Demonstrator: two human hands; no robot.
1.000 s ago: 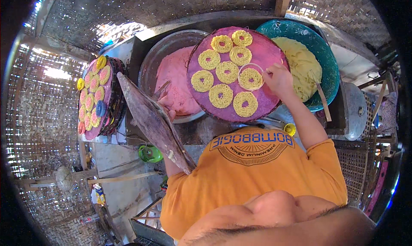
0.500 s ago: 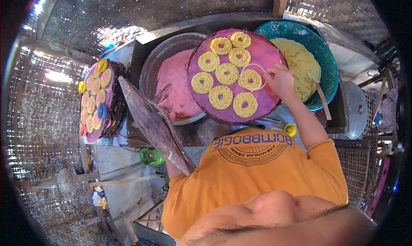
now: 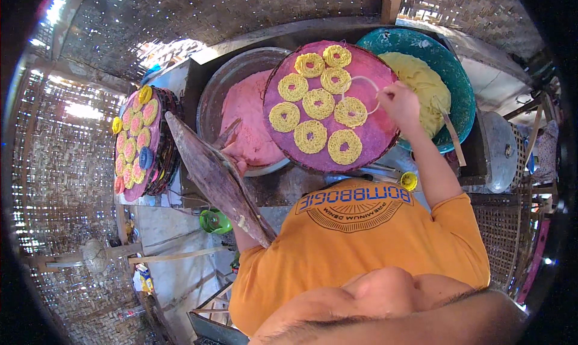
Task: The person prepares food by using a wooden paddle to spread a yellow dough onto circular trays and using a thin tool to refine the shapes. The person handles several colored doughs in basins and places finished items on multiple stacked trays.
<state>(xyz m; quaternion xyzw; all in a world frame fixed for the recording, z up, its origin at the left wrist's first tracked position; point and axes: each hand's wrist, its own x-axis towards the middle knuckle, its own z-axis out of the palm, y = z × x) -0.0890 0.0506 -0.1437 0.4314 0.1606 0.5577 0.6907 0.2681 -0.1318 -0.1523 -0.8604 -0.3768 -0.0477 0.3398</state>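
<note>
My right hand (image 3: 400, 104) pinches the edge of a thin pale ring (image 3: 363, 77) above a round tray (image 3: 372, 141) with a pink-purple surface. The ring overlaps the rightmost yellow lacy dough ring (image 3: 350, 112). Several similar pieces lie on the tray, including a dough ring (image 3: 318, 103) at its middle. A long, brown, boat-shaped piece that looks wooden (image 3: 214, 175) slants in front of my left arm. Only a bit of my left hand (image 3: 240, 165) shows beside it, near the pink dough (image 3: 244, 110); its fingers are mostly hidden.
A metal basin (image 3: 208, 98) holds the pink dough. At the right, a teal basin (image 3: 466, 98) holds yellow dough (image 3: 421, 83) with a flat wooden stick (image 3: 453, 137) in it. Stacked round trays (image 3: 161, 164) stand at the left, topped with pink-and-yellow pieces. A small yellow cup (image 3: 408, 180) sits near the front edge.
My right hand has moved the pale ring farther away and slightly right. It no longer surrounds the rightmost yellow dough ring. The dough rings stay in place.
</note>
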